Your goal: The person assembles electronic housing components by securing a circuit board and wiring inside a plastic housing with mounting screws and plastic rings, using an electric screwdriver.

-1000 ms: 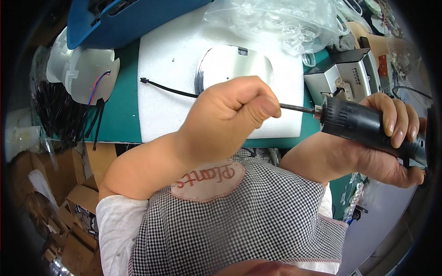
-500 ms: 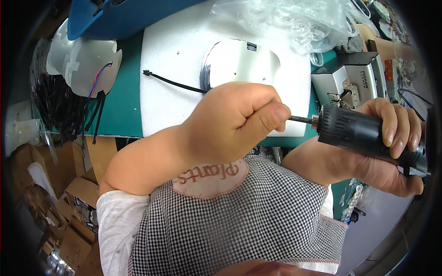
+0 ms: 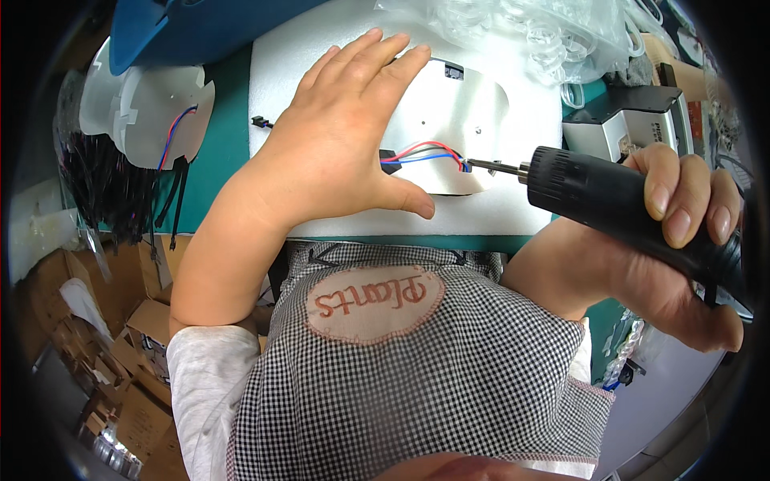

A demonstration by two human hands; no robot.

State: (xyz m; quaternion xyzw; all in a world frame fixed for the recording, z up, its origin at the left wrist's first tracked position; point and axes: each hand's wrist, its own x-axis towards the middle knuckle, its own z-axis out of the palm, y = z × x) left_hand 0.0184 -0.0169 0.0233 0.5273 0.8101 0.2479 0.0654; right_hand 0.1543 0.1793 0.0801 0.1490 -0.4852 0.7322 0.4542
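Now your left hand [image 3: 345, 144], which was fisted at the bit a moment ago, lies spread flat on the white metal plate [image 3: 465, 120], steadying it, while your right hand [image 3: 682, 240] stays clamped on the black electric screwdriver [image 3: 609, 200], its tip at the plate's wired edge.

Left hand [image 3: 341, 152] hides the wires' [image 3: 425, 152] left end.

Bright, even overhead light is falling across the centre, while fisheye distortion is bending edges and darkening the frame's corners
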